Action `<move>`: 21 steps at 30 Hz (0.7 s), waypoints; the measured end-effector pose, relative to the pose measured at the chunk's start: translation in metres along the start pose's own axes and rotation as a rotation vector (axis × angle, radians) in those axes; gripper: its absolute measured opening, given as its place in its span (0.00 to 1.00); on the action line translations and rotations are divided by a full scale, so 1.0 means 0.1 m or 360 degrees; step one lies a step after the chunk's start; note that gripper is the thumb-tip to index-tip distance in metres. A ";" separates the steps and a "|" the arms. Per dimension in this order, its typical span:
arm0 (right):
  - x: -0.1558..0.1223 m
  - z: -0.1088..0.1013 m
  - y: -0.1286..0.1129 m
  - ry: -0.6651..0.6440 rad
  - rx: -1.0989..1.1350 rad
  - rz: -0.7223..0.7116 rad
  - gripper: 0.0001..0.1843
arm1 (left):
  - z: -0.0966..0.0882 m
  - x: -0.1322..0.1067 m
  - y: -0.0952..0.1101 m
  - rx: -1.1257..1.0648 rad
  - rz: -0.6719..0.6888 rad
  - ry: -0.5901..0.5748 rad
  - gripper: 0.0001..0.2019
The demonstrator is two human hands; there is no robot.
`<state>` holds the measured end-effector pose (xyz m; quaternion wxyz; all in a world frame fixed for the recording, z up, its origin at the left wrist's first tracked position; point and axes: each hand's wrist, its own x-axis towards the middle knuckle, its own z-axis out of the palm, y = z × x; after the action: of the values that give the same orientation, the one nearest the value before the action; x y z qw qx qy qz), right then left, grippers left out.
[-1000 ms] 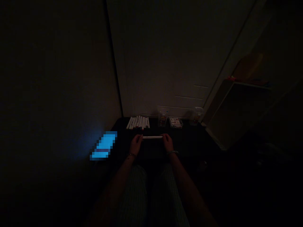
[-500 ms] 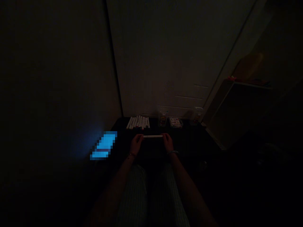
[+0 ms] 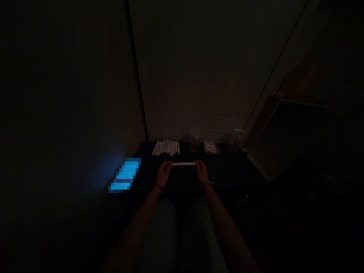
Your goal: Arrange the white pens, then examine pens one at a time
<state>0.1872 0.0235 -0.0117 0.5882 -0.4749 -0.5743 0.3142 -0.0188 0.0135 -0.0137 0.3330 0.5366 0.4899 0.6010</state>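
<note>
A white marker [image 3: 184, 164] lies level between my two hands, over the dark table [image 3: 227, 174]. My left hand [image 3: 164, 173] pinches its left end, and my right hand [image 3: 201, 171] pinches the right end. Beyond my left hand, several white markers [image 3: 166, 148] lie side by side in a row. Past my right hand sits a clear case [image 3: 211, 147] that looks full of markers seen end-on. The light is very dim, so small details on the held marker do not show.
Two clear packages with printed labels, a left one [image 3: 196, 142] and a right one [image 3: 236, 140], stand by the wall. A bright, blurred-out blue screen [image 3: 125, 175] glows at the table's left side. A shelf unit [image 3: 284, 125] stands on the right.
The picture is slightly darker around the edges. Both hands and the marker stay in nearly the same place.
</note>
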 end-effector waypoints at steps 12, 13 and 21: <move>0.00 0.00 -0.03 -0.0021 -0.0039 0.0032 0.17 | -0.02 -0.05 0.11 0.0242 0.0027 0.0035 0.17; -0.01 0.00 -0.04 -0.0027 -0.0041 0.0041 0.17 | -0.02 -0.05 0.13 0.0250 0.0023 0.0051 0.17; -0.02 0.00 -0.06 -0.0061 -0.0025 0.0062 0.19 | -0.03 -0.08 0.20 0.0286 -0.0020 0.0039 0.18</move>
<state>0.1860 0.0197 -0.0069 0.5671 -0.4845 -0.5785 0.3302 -0.0172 -0.0002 0.0025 0.2814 0.5539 0.5492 0.5589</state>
